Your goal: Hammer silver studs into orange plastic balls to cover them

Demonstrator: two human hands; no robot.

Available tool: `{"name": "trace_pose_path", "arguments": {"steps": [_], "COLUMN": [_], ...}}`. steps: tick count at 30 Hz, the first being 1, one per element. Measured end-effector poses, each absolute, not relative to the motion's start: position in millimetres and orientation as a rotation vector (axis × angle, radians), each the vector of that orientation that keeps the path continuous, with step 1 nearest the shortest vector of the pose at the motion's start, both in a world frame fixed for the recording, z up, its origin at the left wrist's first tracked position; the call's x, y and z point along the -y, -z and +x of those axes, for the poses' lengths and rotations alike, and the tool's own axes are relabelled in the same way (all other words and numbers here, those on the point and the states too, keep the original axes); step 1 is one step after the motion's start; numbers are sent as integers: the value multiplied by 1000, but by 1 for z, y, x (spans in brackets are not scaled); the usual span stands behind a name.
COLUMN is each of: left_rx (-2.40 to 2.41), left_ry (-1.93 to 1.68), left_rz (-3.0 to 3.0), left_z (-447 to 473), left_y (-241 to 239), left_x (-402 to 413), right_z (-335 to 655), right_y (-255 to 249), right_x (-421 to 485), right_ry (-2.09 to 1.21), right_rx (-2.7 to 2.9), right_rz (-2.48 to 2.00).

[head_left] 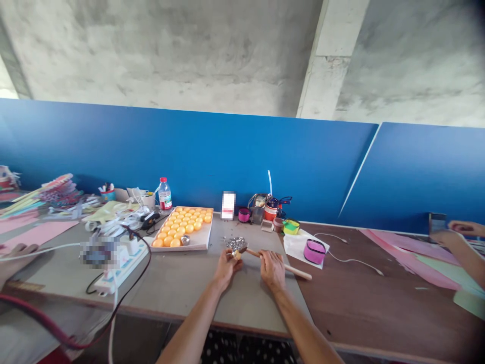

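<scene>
My left hand [224, 268] pinches a small orange ball [237, 255] with some silvery spots on it. In my right hand [273, 268] lies a long wooden-handled tool [297, 272]; its dark tip reaches the ball, too small to make out as a brush or otherwise. Just beyond both hands is a loose pile of shiny silver pieces [237, 242]. To the left, a shallow white tray [197, 246] holds rows of orange balls [182, 225]. One silver-covered ball [185, 239] sits at the tray's near right.
A power strip [123, 268] with cables lies at the left. Behind stand a water bottle [165, 196], a phone-like screen [228, 206] and small containers [271, 210]. A pink-and-black round item [314, 252] rests on white paper. Other people's hands [18, 258] show at both sides.
</scene>
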State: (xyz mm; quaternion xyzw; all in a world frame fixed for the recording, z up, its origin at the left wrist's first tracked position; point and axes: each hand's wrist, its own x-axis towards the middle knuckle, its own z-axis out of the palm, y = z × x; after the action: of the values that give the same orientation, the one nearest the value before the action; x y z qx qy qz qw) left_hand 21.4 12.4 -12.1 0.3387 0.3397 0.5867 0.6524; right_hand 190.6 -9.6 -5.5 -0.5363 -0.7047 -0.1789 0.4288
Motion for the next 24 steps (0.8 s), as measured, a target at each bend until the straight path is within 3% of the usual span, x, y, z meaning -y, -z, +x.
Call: {"name": "trace_pose_path", "arguments": {"steps": [24], "left_rx": [-771], "left_ry": [-1294], "left_rz": [875], "left_z": [22], "left_y": [7], "left_x": [-9], "right_z": [188], "right_y": [5], "right_x": [10], "right_ry": [398], "right_rx": [1699], "right_rz": [-1287]}}
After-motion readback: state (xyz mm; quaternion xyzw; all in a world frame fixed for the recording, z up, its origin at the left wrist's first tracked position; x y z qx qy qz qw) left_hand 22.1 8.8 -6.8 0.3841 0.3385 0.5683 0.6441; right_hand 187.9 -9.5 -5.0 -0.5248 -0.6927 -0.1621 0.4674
